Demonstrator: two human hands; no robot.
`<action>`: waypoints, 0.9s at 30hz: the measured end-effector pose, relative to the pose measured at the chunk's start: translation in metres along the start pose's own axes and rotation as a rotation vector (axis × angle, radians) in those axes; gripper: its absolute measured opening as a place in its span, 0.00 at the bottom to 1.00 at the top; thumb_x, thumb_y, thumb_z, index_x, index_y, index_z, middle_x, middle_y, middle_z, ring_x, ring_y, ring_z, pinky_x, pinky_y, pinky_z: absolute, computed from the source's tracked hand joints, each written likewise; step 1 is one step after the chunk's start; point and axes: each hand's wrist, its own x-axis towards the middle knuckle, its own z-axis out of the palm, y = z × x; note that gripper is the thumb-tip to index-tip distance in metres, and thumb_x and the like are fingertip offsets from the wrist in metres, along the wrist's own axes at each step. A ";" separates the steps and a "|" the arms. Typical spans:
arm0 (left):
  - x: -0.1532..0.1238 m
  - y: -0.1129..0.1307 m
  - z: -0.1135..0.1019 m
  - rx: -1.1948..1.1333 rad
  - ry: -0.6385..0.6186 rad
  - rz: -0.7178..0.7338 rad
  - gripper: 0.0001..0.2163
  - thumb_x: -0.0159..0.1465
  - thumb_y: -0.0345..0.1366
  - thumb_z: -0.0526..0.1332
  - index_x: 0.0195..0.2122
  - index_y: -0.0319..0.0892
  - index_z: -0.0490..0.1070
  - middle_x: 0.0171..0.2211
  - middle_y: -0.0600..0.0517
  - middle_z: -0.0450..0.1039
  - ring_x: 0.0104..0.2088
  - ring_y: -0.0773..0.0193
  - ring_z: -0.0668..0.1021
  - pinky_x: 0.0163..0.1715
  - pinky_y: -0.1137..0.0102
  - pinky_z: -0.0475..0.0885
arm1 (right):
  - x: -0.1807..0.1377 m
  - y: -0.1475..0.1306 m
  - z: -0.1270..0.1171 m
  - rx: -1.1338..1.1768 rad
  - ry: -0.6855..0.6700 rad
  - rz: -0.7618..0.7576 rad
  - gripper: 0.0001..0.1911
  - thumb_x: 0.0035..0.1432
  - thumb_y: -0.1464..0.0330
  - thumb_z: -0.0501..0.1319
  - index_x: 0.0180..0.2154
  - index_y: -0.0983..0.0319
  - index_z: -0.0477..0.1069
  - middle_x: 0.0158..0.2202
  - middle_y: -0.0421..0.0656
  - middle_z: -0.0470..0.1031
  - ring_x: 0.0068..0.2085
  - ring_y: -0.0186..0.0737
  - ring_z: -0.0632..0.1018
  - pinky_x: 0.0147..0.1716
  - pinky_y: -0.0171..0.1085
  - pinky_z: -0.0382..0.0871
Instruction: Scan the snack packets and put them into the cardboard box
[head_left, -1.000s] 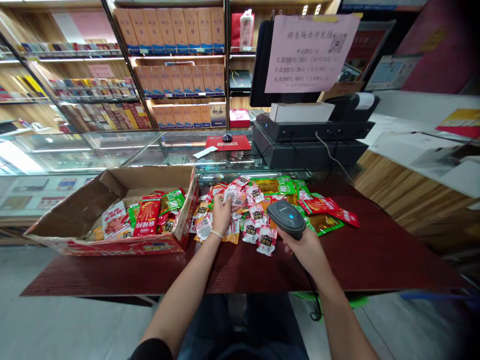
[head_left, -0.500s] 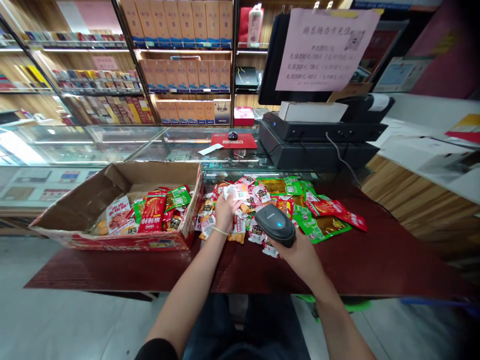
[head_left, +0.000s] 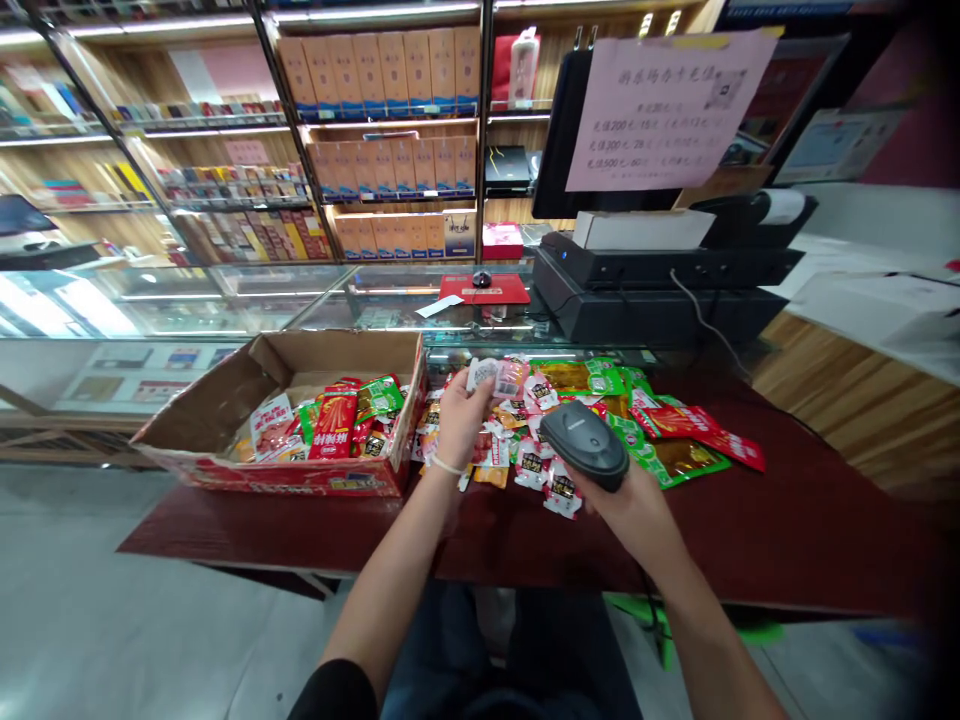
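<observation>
My left hand point(head_left: 460, 420) is closed on a small snack packet point(head_left: 498, 378), pale with pink and printed, held up above the pile. A dark barcode scanner point(head_left: 585, 443) sits in my right hand point(head_left: 628, 505), its head pointing towards the packet; the fingers wrap its handle, which is mostly hidden. Beneath and around both hands lie several small snack packets point(head_left: 531, 463) in white, pink and orange. Larger green packets point(head_left: 577, 377) and red packets point(head_left: 694, 424) lie to the right of the pile. Left of my left hand stands an open cardboard box point(head_left: 274, 480) holding more red, green and white packets.
The dark red table point(head_left: 795, 540) carries all this. Behind it stand a glass counter point(head_left: 375, 290), a red mat point(head_left: 495, 290) with a mouse point(head_left: 482, 280), and a black cash drawer point(head_left: 652, 310) below a monitor with a pink sign point(head_left: 667, 110). Shelves of boxes point(head_left: 390, 75) line the back.
The view has shifted, so the scene sits farther right. The packet in my left hand is turned differently and shows another printed side. The blue light on the scanner no longer shows.
</observation>
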 end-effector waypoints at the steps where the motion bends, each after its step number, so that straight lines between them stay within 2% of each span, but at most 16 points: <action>1: -0.003 0.017 -0.006 0.117 -0.005 0.082 0.14 0.60 0.41 0.65 0.45 0.41 0.73 0.39 0.49 0.79 0.36 0.62 0.80 0.38 0.68 0.77 | 0.001 -0.002 -0.001 0.007 0.002 0.005 0.20 0.51 0.54 0.65 0.40 0.61 0.75 0.31 0.47 0.81 0.35 0.52 0.81 0.29 0.41 0.73; 4: -0.013 0.068 -0.038 0.579 0.072 0.354 0.12 0.64 0.41 0.62 0.46 0.44 0.75 0.39 0.50 0.80 0.38 0.60 0.80 0.42 0.66 0.76 | 0.002 -0.007 0.002 0.049 0.015 -0.017 0.20 0.51 0.54 0.64 0.41 0.61 0.76 0.33 0.46 0.82 0.34 0.50 0.81 0.29 0.40 0.72; 7: -0.021 0.103 -0.088 0.973 0.140 0.497 0.12 0.66 0.38 0.58 0.49 0.48 0.75 0.46 0.52 0.80 0.45 0.59 0.80 0.48 0.65 0.74 | 0.005 -0.011 0.011 0.098 0.016 -0.042 0.19 0.52 0.55 0.64 0.42 0.60 0.76 0.28 0.44 0.80 0.30 0.48 0.80 0.26 0.39 0.71; 10: -0.026 0.116 -0.139 1.263 0.227 0.498 0.16 0.67 0.33 0.55 0.54 0.50 0.72 0.51 0.52 0.77 0.50 0.58 0.79 0.51 0.64 0.72 | 0.007 -0.012 0.023 0.142 -0.020 -0.007 0.16 0.51 0.55 0.65 0.37 0.59 0.75 0.22 0.42 0.77 0.22 0.44 0.76 0.21 0.38 0.69; 13: -0.028 0.114 -0.173 1.462 0.219 0.373 0.20 0.65 0.32 0.56 0.58 0.46 0.69 0.55 0.47 0.74 0.55 0.53 0.76 0.54 0.60 0.71 | 0.010 -0.013 0.035 0.178 -0.077 0.027 0.16 0.51 0.55 0.66 0.37 0.59 0.75 0.20 0.41 0.75 0.19 0.42 0.75 0.18 0.38 0.68; 15: -0.028 0.111 -0.182 1.511 0.161 0.280 0.20 0.65 0.33 0.57 0.59 0.44 0.68 0.54 0.46 0.74 0.54 0.52 0.76 0.54 0.59 0.71 | 0.012 -0.015 0.042 0.178 -0.105 0.034 0.18 0.51 0.55 0.66 0.39 0.59 0.75 0.20 0.40 0.75 0.19 0.43 0.75 0.18 0.38 0.69; 17: -0.028 0.108 -0.182 1.513 0.132 0.253 0.19 0.65 0.33 0.57 0.57 0.44 0.69 0.53 0.46 0.75 0.53 0.53 0.77 0.53 0.60 0.71 | 0.013 -0.018 0.047 0.161 -0.123 0.048 0.19 0.51 0.54 0.66 0.39 0.60 0.74 0.19 0.41 0.75 0.19 0.43 0.75 0.19 0.38 0.69; 21: -0.028 0.108 -0.177 1.526 0.165 0.252 0.15 0.66 0.34 0.56 0.53 0.46 0.73 0.50 0.48 0.77 0.50 0.54 0.79 0.50 0.63 0.72 | 0.015 -0.026 0.052 0.137 -0.130 0.053 0.21 0.51 0.53 0.66 0.40 0.61 0.75 0.21 0.42 0.76 0.20 0.44 0.76 0.21 0.39 0.69; 24: -0.031 0.109 -0.174 1.522 0.188 0.290 0.14 0.67 0.36 0.56 0.52 0.46 0.74 0.48 0.48 0.79 0.47 0.54 0.80 0.47 0.63 0.73 | 0.015 -0.028 0.052 0.115 -0.118 0.042 0.23 0.52 0.52 0.64 0.42 0.62 0.76 0.21 0.42 0.77 0.22 0.45 0.77 0.22 0.38 0.69; 27: -0.034 0.107 -0.158 1.499 0.153 0.387 0.14 0.67 0.36 0.56 0.52 0.45 0.73 0.47 0.47 0.79 0.47 0.54 0.80 0.46 0.63 0.73 | 0.016 -0.023 0.047 0.083 -0.070 0.007 0.22 0.51 0.53 0.64 0.41 0.62 0.76 0.23 0.44 0.78 0.25 0.46 0.79 0.25 0.39 0.70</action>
